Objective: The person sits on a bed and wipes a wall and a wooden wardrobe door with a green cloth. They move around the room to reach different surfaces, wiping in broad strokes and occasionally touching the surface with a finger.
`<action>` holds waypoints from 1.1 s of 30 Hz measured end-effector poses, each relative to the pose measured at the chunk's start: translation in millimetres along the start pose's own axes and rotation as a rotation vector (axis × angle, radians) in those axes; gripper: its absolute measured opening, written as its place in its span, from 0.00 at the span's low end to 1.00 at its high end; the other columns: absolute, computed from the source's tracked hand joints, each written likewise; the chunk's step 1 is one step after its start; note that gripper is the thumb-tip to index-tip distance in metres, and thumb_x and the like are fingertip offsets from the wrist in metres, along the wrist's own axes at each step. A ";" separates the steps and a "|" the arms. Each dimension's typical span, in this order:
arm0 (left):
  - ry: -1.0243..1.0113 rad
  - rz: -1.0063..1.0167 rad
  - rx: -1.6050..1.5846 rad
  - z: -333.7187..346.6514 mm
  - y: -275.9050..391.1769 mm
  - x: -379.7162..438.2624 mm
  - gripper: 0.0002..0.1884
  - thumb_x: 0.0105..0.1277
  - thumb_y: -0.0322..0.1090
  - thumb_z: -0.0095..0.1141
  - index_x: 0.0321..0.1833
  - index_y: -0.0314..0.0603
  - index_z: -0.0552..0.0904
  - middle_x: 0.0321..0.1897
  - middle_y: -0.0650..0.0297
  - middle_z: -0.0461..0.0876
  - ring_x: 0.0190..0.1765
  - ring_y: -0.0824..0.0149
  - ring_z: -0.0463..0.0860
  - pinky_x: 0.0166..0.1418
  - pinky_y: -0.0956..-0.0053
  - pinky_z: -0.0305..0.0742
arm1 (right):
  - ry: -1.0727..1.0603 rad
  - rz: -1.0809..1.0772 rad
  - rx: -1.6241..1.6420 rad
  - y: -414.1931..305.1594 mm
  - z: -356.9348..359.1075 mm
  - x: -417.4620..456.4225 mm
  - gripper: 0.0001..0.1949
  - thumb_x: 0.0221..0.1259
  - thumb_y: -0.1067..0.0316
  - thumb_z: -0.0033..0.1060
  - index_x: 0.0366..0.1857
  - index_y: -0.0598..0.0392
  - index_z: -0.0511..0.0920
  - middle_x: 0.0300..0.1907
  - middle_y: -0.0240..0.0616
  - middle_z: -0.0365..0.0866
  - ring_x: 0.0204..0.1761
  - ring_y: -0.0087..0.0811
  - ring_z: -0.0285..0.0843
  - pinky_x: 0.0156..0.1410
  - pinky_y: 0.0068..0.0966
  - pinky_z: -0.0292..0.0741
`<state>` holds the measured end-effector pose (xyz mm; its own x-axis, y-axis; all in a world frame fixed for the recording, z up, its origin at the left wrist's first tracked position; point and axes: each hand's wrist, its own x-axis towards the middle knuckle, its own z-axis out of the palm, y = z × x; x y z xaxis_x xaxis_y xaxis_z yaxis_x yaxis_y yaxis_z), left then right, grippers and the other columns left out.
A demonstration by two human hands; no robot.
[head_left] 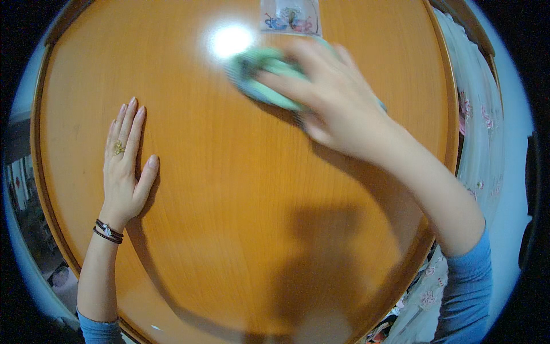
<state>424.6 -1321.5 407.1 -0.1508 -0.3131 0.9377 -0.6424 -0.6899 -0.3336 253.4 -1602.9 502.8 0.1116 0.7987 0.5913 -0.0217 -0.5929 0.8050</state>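
Note:
A green cloth (275, 77), blurred by motion and with a darker striped part, lies bunched under my right hand (331, 94) on the upper middle of a wooden tabletop (223, 180). My right fingers curl over the cloth and grip it. At the left of the table my left hand (124, 163) rests palm down, thumb apart from the fingers, holding nothing. It wears a gold-coloured ring, and a dark beaded bracelet (108, 232) circles the wrist. The underside of the cloth is hidden.
A clear plastic packet (291, 17) with blue and red printed figures lies at the table's far edge. A white curtain (483, 116) with embroidered flowers hangs along the right side. Light glares on the wood near the cloth, and shadows fall over the near part.

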 end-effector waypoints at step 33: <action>0.045 -0.016 -0.057 -9.8 5.3 8.7 0.36 0.63 0.44 0.50 0.74 0.38 0.62 0.76 0.53 0.56 0.78 0.53 0.52 0.79 0.56 0.44 | -0.048 0.110 -0.149 -10.0 -28.2 -2.9 0.24 0.40 0.77 0.63 0.50 0.55 0.79 0.50 0.44 0.74 0.52 0.44 0.72 0.57 0.40 0.67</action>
<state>412.5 -1321.5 414.4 -0.1730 -0.2724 0.9465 -0.6864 -0.6559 -0.3142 225.3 -1596.4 494.4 0.1474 0.7220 0.6760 -0.1831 -0.6517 0.7360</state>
